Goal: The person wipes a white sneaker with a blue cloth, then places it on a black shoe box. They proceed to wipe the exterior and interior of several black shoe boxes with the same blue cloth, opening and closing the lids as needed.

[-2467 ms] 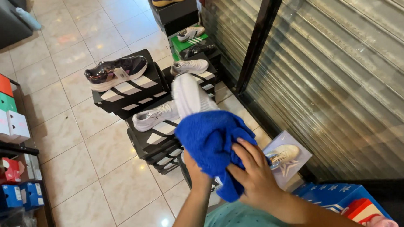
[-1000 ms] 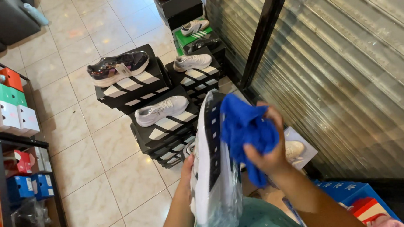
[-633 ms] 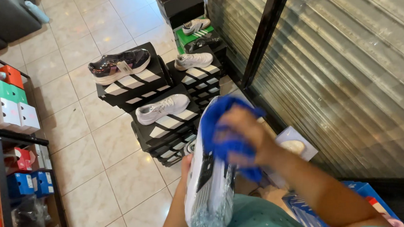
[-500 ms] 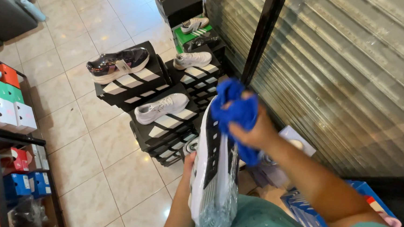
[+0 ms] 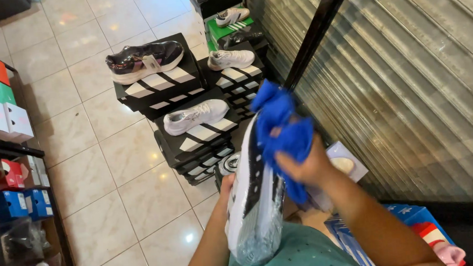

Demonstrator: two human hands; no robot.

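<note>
1. The right hand is clenched around a bunched blue cloth and presses it against the upper side of a white and black sneaker, with the forearm coming in from the lower right.
2. The left hand is mostly hidden behind the sneaker; only its edge shows at the shoe's left side, where it grips and props the sneaker up, sole toward the camera and toe pointing away.
3. The sneaker sits in front of the person's chest, just right of the stacked black shoe boxes.
4. Compared with half a second ago, the cloth has slid slightly toward the toe and the sneaker keeps its tilt.
5. A grey sneaker lies on top of the stack, well apart from the hands.
6. Right of the stack, a metal shutter closes that side; left of the stack is open tiled floor, bounded farther left by a shelf of coloured boxes.
</note>
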